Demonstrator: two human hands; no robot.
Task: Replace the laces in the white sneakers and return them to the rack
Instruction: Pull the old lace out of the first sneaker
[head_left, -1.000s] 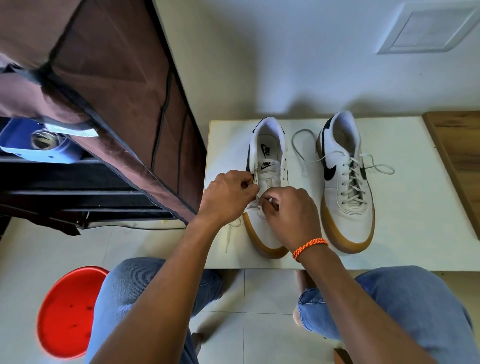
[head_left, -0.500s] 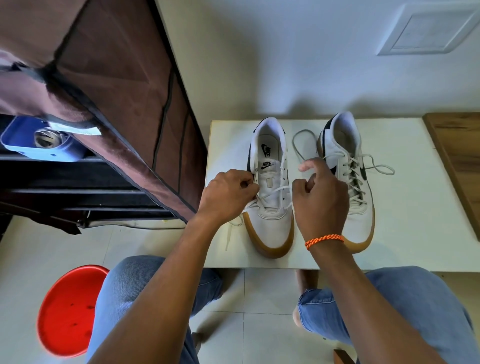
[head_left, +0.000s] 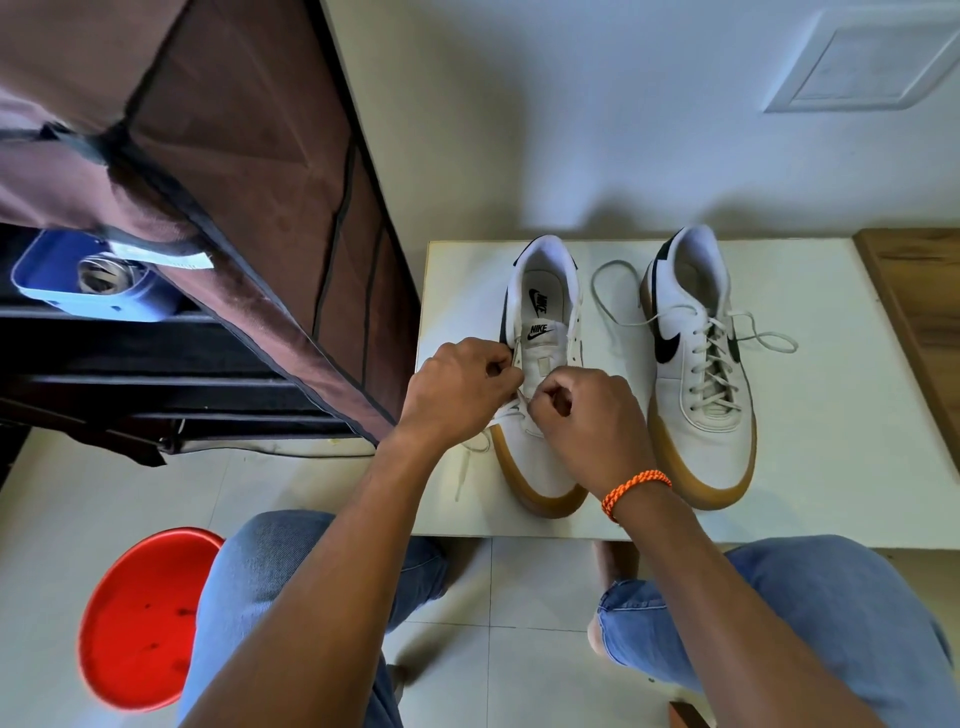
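Both hands are working the left white gum-soled sneaker (head_left: 540, 415) on the white tabletop (head_left: 831, 467): the right hand (head_left: 587, 415), out by the laced sneaker (head_left: 698, 374) half a second ago, is pinching the thin white lace (head_left: 506, 413) again while the left hand (head_left: 460, 387) is still gripping it, so threading is continuing.

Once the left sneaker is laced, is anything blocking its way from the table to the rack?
Partly. The brown fabric rack cover hangs diagonally across the dark rack shelves, between them and the white gum-soled sneaker on the white table. Both hands are already on its lace.
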